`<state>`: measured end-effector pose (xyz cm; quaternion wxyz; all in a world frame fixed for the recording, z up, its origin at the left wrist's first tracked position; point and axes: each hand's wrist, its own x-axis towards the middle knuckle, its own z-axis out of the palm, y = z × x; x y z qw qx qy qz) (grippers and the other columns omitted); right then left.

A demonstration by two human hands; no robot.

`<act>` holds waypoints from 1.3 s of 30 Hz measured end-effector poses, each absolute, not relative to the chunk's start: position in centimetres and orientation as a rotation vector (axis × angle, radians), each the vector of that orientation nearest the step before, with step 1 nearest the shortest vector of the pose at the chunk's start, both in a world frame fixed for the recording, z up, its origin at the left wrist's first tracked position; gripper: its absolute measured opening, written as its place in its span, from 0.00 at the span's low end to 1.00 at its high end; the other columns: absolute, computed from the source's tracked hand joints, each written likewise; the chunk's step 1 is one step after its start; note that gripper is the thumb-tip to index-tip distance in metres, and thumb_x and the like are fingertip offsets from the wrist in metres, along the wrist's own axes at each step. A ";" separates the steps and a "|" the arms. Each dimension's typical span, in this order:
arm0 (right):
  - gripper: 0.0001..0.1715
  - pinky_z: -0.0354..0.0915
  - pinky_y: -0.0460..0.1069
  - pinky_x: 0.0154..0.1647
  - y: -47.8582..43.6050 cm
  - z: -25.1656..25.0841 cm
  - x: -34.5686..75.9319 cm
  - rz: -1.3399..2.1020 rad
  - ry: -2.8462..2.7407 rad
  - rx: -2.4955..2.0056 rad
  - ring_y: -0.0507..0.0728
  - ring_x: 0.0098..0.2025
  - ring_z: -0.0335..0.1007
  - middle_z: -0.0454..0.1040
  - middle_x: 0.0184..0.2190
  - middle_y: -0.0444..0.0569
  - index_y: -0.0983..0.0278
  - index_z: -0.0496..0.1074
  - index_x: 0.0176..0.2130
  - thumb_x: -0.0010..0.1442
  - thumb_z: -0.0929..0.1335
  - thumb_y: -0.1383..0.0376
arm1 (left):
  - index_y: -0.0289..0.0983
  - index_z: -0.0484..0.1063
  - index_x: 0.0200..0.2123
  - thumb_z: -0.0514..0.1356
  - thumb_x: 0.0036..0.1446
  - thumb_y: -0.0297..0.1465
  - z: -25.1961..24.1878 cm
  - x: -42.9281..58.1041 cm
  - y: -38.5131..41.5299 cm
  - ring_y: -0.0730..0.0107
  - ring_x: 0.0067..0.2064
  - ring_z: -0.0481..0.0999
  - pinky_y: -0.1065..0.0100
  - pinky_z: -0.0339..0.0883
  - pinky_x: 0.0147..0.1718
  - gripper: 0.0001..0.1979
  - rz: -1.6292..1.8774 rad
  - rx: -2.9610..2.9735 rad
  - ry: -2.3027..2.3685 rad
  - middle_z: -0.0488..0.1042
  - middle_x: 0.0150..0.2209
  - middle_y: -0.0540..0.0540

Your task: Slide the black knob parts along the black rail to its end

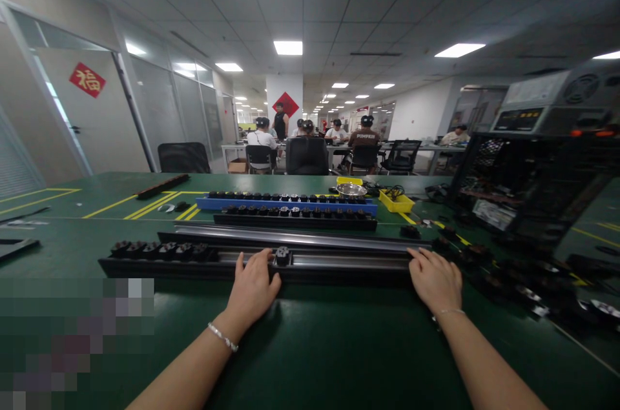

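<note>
A long black channel rail with a shiny metal inside lies across the green table before me. Several dark knob-like parts sit in a row at its left end, and a single such part stands in the channel near the middle. My left hand grips the rail's near wall just left of that single part, fingers over the top and thumb toward the front. At the right end my right hand holds the rail with its fingers bent over the edge; its thumb is hidden.
Behind lie another rail, a filled black rail and a blue rail. A yellow tray and metal bowl stand farther back. Loose dark parts and an opened computer case occupy the right. People sit beyond.
</note>
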<state>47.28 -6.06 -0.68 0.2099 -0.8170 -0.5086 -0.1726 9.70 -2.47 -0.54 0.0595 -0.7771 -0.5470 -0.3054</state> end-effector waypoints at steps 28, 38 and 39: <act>0.24 0.52 0.52 0.59 -4.4 0.5 33.8 -0.155 -1.921 -1.684 0.56 0.56 0.60 0.70 0.52 0.52 0.67 0.70 0.51 0.60 0.58 0.63 | 0.45 0.63 0.50 0.53 0.54 0.30 -0.1 10.6 -3.1 0.62 0.54 0.67 0.43 0.35 0.61 0.18 -0.849 -2.635 -1.414 0.73 0.50 0.49; 0.22 0.46 0.57 0.58 -3.2 0.9 26.4 -0.028 -1.748 -1.751 0.59 0.55 0.61 0.71 0.50 0.53 0.62 0.70 0.49 0.57 0.62 0.56 | 0.45 0.59 0.54 0.55 0.50 0.28 -0.2 10.8 -3.2 0.60 0.55 0.65 0.40 0.29 0.60 0.26 -0.771 -2.680 -1.350 0.70 0.53 0.48; 0.22 0.46 0.56 0.58 -3.1 0.8 26.3 -0.036 -1.719 -1.757 0.58 0.54 0.62 0.72 0.49 0.53 0.62 0.70 0.48 0.57 0.62 0.56 | 0.45 0.59 0.54 0.54 0.50 0.28 -0.2 10.9 -3.2 0.60 0.55 0.65 0.40 0.29 0.61 0.26 -0.768 -2.688 -1.343 0.70 0.53 0.48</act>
